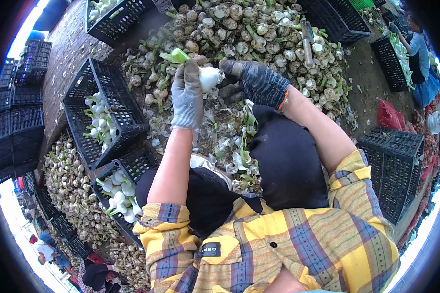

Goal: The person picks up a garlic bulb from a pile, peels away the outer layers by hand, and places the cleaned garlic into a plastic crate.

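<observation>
My left hand [187, 93], in a light grey knit glove with a dirt-stained palm, is closed around a peeled white garlic bulb [209, 79]. A short cut green stem sticks out past its fingers on the left. My right hand [259, 83], in a dark patterned glove with an orange cuff, is beside the bulb's root end, fingers apart and nothing visible between them. Ahead of both hands spreads a large heap of unpeeled, soil-marked bulbs [239, 31]. A knife [307, 45] lies on that heap. Peeled skins [215, 129] litter the ground under my hands.
To my left, a black crate [73, 105] and another crate [144, 158] hold peeled white bulbs. More bulbs [71, 180] are heaped beyond them. Stacked black crates [393, 161] stand at right, near a red sack [390, 115]. A person [416, 46] sits by a filled crate at upper right.
</observation>
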A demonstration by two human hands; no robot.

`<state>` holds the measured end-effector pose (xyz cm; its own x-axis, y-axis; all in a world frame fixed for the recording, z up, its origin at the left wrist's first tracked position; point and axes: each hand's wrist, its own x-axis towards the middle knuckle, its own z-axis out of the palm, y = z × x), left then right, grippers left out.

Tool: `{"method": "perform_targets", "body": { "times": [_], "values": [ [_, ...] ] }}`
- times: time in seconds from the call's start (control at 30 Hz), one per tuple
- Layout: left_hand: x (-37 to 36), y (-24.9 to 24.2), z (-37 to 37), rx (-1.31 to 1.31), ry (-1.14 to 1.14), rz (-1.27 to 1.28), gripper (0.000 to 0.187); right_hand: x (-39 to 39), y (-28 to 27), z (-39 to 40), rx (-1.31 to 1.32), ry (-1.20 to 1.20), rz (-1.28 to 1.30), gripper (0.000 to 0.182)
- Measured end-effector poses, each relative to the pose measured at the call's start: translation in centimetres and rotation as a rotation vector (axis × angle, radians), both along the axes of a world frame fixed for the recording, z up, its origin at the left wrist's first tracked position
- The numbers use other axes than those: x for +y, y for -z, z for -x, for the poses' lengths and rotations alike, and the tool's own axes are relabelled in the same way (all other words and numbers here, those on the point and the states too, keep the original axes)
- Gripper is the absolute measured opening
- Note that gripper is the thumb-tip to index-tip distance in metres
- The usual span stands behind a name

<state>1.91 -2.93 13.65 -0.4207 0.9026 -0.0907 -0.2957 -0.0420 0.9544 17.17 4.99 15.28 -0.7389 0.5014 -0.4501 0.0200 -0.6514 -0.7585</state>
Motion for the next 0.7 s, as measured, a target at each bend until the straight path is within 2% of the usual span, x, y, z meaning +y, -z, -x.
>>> {"method": "perform_targets", "body": {
  "times": [0.1, 0.27, 0.37, 0.4, 0.53, 0.57, 0.63, 0.7],
  "values": [
    [0.2, 0.1, -0.6, -0.042, -0.062, -0.012, 0.043, 0.0, -0.2, 0.4, -0.164, -0.115, -0.425, 0.032],
    [0.4, -0.1, -0.2, -0.044, -0.107, 0.146, 0.043, 0.2, 0.5, 0.7, -0.305, 0.122, -0.304, 0.020],
    [0.3, -1.7, -0.6, -0.092, -0.117, 0.217, 0.040, 0.5, 1.6, 0.2, -0.222, 0.236, -0.098, 0.016],
    [0.3, -1.3, -0.4, -0.114, -0.105, 0.195, 0.040, 0.6, 1.7, 0.1, -0.252, 0.213, -0.135, 0.018],
    [0.6, -0.5, 0.0, -0.229, -0.072, 0.121, 0.038, 0.1, 0.6, 0.0, 0.117, 0.118, 0.266, 0.026],
    [0.5, -0.7, -0.1, -0.266, -0.069, 0.108, 0.038, -0.2, 0.0, 0.3, 0.118, 0.087, 0.212, 0.027],
    [0.3, -1.1, -0.2, -0.144, -0.037, 0.107, 0.041, -0.7, -0.9, 0.8, 0.121, 0.025, 0.107, 0.027],
    [0.0, -1.3, -0.6, -0.033, -0.033, 0.125, 0.046, -0.3, 0.8, 0.9, 0.117, -0.033, -0.020, 0.033]
  ]
}}
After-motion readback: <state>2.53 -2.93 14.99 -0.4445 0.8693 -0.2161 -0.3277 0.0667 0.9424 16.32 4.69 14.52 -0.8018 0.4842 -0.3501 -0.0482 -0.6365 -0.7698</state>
